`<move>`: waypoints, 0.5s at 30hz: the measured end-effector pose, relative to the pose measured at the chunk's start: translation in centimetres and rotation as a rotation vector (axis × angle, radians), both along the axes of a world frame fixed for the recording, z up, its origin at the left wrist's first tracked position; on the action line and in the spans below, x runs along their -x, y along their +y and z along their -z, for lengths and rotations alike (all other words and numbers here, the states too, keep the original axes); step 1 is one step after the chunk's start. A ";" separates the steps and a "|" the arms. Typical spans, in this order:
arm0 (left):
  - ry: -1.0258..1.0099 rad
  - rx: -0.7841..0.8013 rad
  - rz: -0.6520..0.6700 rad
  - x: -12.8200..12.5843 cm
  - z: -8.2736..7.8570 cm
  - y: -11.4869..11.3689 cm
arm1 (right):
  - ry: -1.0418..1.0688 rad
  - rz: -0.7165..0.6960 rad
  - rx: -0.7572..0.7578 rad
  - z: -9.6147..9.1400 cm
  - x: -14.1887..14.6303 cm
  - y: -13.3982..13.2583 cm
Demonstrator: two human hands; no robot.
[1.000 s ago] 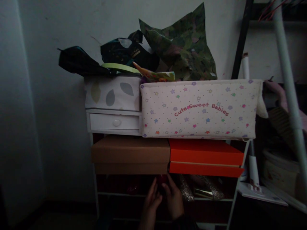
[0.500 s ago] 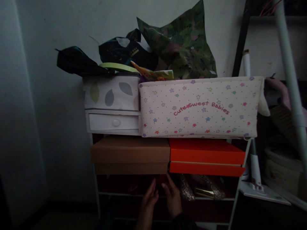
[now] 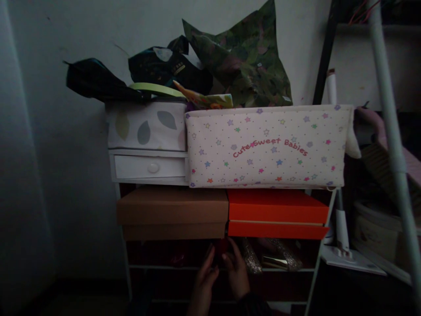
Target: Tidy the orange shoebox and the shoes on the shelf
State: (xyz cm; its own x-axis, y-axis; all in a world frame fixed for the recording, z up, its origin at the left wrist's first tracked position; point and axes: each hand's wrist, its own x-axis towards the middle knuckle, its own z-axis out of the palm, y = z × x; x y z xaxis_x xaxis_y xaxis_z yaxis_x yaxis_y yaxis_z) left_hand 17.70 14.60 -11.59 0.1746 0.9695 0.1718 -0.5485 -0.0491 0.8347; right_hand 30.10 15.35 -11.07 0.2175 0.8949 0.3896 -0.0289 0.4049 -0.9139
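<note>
Both my hands reach into the dark shelf space under two boxes. My left hand (image 3: 203, 281) and my right hand (image 3: 237, 272) are close together, fingers curled around a small dark red object (image 3: 221, 248) that the gloom mostly hides. I cannot tell which hand grips it. Right of my hands lie glittery shoes (image 3: 253, 261) on the same shelf. Directly above sit a brown cardboard box (image 3: 173, 213) and an orange box (image 3: 276, 213).
A star-patterned fabric bin (image 3: 266, 147) reading "Cute Sweet Babies" and a small white drawer unit (image 3: 148, 166) rest on the boxes, with dark bags and green patterned paper (image 3: 243, 66) piled on top. A white pole (image 3: 390, 131) and cluttered shelves stand at right. A wall at left.
The view has shifted slightly, so the shelf sits a little further left. My hands stay together at the shelf under the boxes, barely moved.
</note>
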 end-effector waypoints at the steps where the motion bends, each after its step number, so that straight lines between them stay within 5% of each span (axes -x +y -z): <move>1: 0.012 -0.008 0.003 -0.1 0.1 0.1 | -0.028 0.016 -0.006 0.0 -0.1 -0.1; 7: 0.052 -0.038 -0.020 -0.4 0.7 0.2 | -0.316 0.110 0.008 0.0 -0.5 -0.6; 11: 0.093 -0.089 -0.035 0.1 -0.2 -0.5 | -0.605 0.412 0.007 -0.6 0.1 -1.5; 15: 0.257 -0.100 -0.312 2.0 -2.0 -1.2 | -0.714 0.405 -0.099 -0.8 1.6 -2.7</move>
